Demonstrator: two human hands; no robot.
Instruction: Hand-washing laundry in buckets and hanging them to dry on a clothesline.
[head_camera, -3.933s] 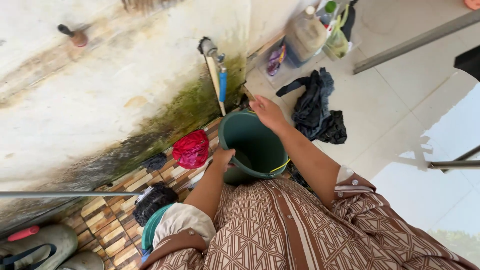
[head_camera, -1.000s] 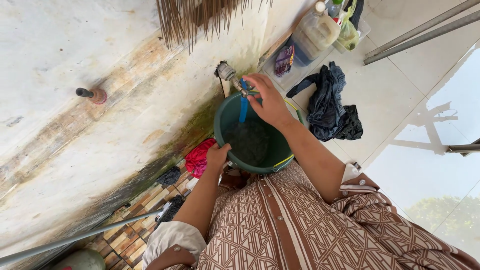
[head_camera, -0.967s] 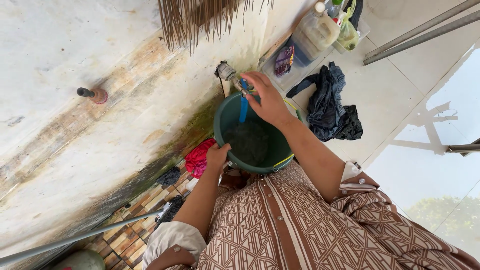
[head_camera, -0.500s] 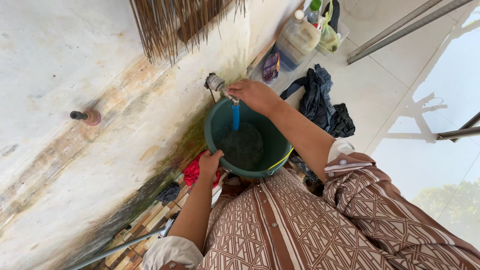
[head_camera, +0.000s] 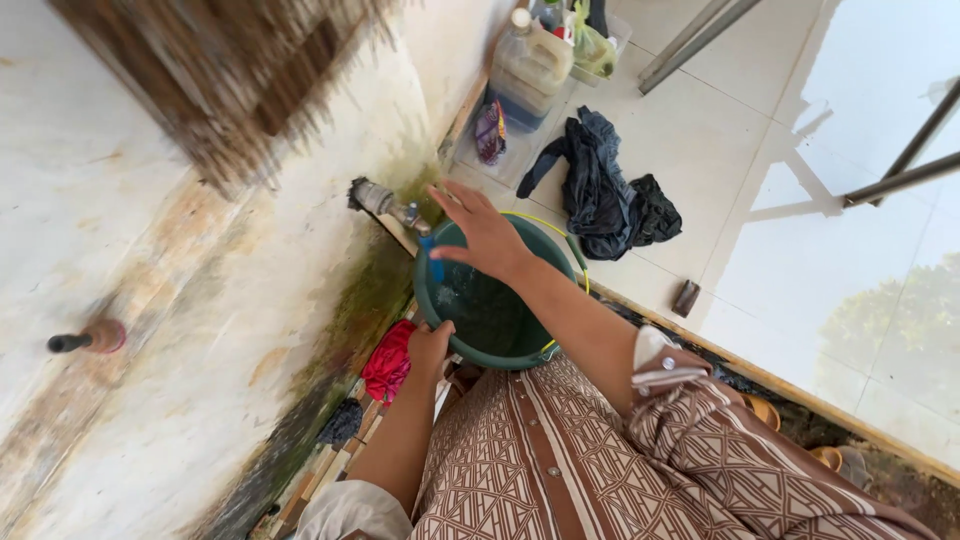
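Bucket (head_camera: 497, 312) green – left hand (head_camera: 430, 345) gripping rim, right hand (head_camera: 483, 235) open at tap (head_camera: 385, 203).

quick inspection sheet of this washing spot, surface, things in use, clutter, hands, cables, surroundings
surface: pale tiled floor, with a strip of small brick-like tiles along the foot of the wall.
job's things: green bucket under the wall tap; a blue spout piece hangs into it.
clutter: red cloth beside the bucket, dark clothes heaped on the floor, large plastic jug and bags by the wall.
hands: left hand grips the bucket rim; right hand is spread open above the bucket near the tap.
cables: nothing seen.
surroundings: stained, mossy wall, a second tap on it, metal poles at right.
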